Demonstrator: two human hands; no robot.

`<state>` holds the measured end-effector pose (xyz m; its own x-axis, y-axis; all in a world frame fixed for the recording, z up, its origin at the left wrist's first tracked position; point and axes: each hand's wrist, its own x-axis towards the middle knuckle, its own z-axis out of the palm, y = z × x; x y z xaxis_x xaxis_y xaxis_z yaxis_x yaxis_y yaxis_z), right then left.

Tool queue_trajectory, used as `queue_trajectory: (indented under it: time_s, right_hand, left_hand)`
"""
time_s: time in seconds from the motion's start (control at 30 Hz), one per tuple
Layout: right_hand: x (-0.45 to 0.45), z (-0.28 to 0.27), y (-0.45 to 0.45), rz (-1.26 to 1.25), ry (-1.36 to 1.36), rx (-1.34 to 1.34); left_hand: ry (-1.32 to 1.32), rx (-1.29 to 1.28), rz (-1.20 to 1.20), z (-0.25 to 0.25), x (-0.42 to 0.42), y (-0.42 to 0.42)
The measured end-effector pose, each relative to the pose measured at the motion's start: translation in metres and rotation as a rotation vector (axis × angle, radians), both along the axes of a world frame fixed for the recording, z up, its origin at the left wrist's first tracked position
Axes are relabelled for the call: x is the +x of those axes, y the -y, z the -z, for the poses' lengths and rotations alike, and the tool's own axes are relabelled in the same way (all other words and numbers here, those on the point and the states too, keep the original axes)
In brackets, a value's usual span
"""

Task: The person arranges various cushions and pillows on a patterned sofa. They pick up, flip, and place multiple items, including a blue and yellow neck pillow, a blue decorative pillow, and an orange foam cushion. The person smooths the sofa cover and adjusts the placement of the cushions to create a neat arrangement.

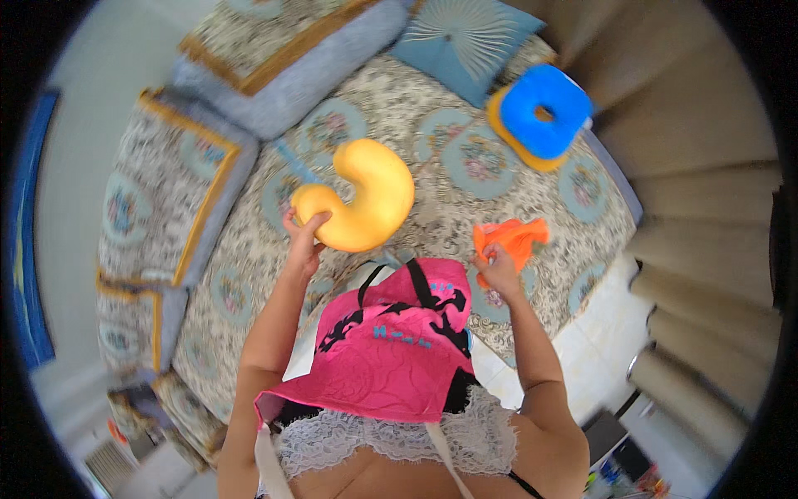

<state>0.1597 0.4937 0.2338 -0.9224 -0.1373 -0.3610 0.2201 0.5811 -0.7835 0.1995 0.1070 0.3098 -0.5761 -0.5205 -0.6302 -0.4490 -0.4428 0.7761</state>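
Note:
My left hand point(305, 237) grips one end of a yellow U-shaped neck pillow point(383, 199), thumb on top, above the patterned sofa cover. To the right, my right hand point(499, 265) pinches a crumpled orange cloth point(514, 240) that lies on or just over the same cover. A pink apron point(380, 368) with black and blue markings hangs down my front between both arms. Beyond the cloth, a blue square cushion with a central hole point(561, 103) rests on a yellow one point(536, 159).
A patterned sofa cover point(399, 112) with floral ovals spreads before me. Blue-grey sofa backrests with gold trim point(218, 206) border the left and back. A teal pleated pillow point(455, 43) leans at the back. Beige curtains point(698, 212) hang at the right, beside pale floor tiles point(598, 324).

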Motion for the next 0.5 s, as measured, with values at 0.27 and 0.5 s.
queue_trajectory:
  time_s: [0.27, 0.5]
  right_hand:
    - [0.105, -0.004, -0.048, 0.424, 0.202, 0.064]
    - [0.172, 0.017, -0.054, 0.586, 0.230, 0.038]
  left_hand:
    - [0.101, 0.283, 0.278, 0.091, -0.126, -0.125]
    - [0.126, -0.156, 0.535, 0.150, -0.217, -0.214]
